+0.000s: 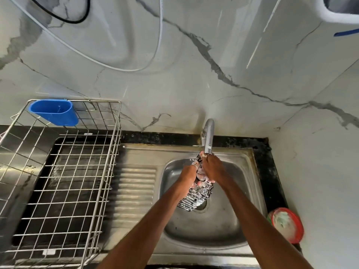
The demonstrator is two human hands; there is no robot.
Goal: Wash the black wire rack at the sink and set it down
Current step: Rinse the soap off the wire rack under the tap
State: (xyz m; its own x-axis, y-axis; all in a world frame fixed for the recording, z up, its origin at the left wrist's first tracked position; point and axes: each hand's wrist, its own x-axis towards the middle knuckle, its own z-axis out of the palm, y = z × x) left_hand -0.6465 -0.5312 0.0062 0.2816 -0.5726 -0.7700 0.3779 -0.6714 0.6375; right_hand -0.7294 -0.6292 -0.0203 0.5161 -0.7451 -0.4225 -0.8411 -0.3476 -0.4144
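Note:
The black wire rack is soapy and hangs tilted over the steel sink basin, its upper end right under the tap spout. My left hand grips the rack's left side from beneath, fingertips showing through the wires. Over the rack's upper part lies my right hand, its fingers reaching to the rack's top end by the spout. Suds cover the rack where the two hands meet. Much of the rack's middle is hidden behind my hands.
A large steel wire dish basket with a blue plastic cup holder stands left of the ribbed drainboard. A red tub of white dish soap sits on the black counter edge at the right. Marble wall tiles rise close behind.

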